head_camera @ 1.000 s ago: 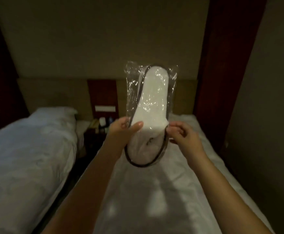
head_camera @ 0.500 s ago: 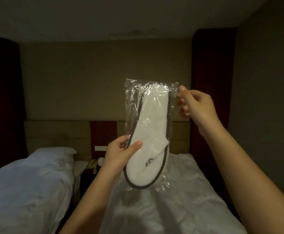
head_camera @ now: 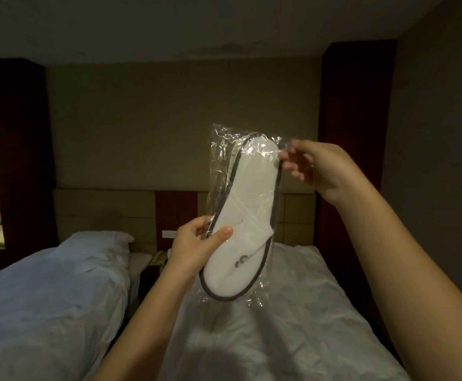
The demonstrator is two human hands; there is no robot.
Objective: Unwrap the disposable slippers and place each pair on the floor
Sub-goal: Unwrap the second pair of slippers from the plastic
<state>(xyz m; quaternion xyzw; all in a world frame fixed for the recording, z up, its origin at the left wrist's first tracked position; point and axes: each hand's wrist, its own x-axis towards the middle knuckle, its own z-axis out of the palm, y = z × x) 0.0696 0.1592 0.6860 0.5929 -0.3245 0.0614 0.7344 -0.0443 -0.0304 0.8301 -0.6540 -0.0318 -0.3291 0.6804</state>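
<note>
Both hands are up in front of the camera on one wrapped pack. L hand (head_camera: pixel 194 250) grips the slipper pack (head_camera: pixel 245 213) low on its left edge, thumb across the front, fingers behind. R hand (head_camera: pixel 316 167) pinches the clear plastic wrapper (head_camera: pixel 220 149) at its upper right corner, fingertips closed on the film next to the top end of the slippers.

Pack hangs in the air, roughly upright w/ a slight tilt, top leaning right, resting on nothing. White slippers w/ dark trim inside; a small dark logo shows near the bottom end. Wrapper looks unopened, film loose and crinkled at top and bottom; can't tell whether a seam has started to split under the R fingertips.

Below the pack: near bed (head_camera: pixel 293 325) w/ rumpled white sheet, running from the bottom edge of view up to the headboard (head_camera: pixel 103 210). Pack is above its middle, well clear of the sheet. Second bed (head_camera: pixel 45 292) sits to the left w/ a pillow (head_camera: pixel 100 239) at the head end. Narrow gap btwn the beds holds a nightstand w/ small items, too dark to identify. Floor isn't visible.
</note>
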